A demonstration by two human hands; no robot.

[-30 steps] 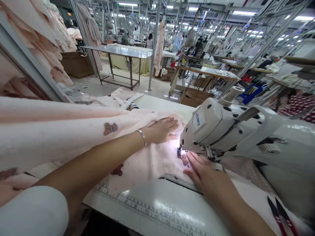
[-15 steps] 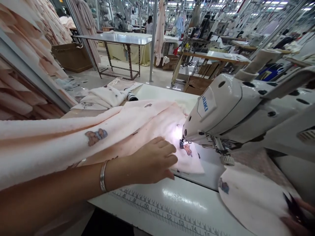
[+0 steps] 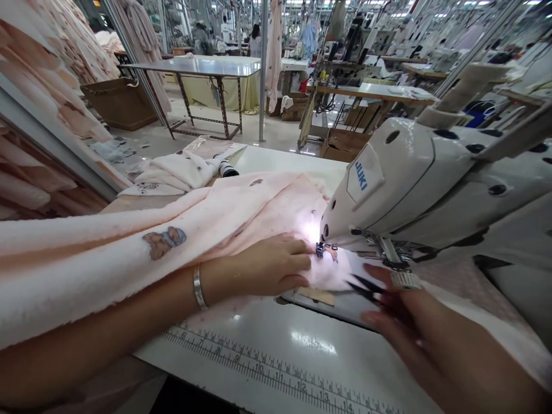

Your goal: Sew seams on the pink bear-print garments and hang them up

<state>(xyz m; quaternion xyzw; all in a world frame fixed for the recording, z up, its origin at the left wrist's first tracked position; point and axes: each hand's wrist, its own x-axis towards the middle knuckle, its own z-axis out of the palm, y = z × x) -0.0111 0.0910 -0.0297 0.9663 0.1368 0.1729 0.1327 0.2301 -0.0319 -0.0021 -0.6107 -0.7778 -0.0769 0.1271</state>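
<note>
Pale pink fleece fabric (image 3: 259, 198) with printed bears runs beneath the presser foot (image 3: 319, 249) of a white JUKI sewing machine (image 3: 388, 172). My left hand (image 3: 276, 264) lies on this fabric just left of the foot, fingers stretched over it and the thumb apart. A bright lamp lights the spot by the needle. In my right hand (image 3: 414, 328) is a pair of black thread snips (image 3: 366, 287), the blades pointing left at the fabric's near corner, right of the foot. Motion blurs this hand somewhat, and it partly covers another pale fabric piece (image 3: 457, 299).
A ruler scale (image 3: 259, 368) runs along the front of the white machine table (image 3: 241, 328). Folded white fabric (image 3: 176, 172) and a black-and-white striped roll (image 3: 227, 168) lie at its back left. Beyond stand a metal table (image 3: 202, 66), cardboard boxes (image 3: 121, 103) and hanging pink cloth (image 3: 73, 46).
My right hand has come in from the lower right with the snips, up to the fabric beside the foot. My left hand has shifted slightly, its fingers now straighter, and the fabric's right corner has drawn in.
</note>
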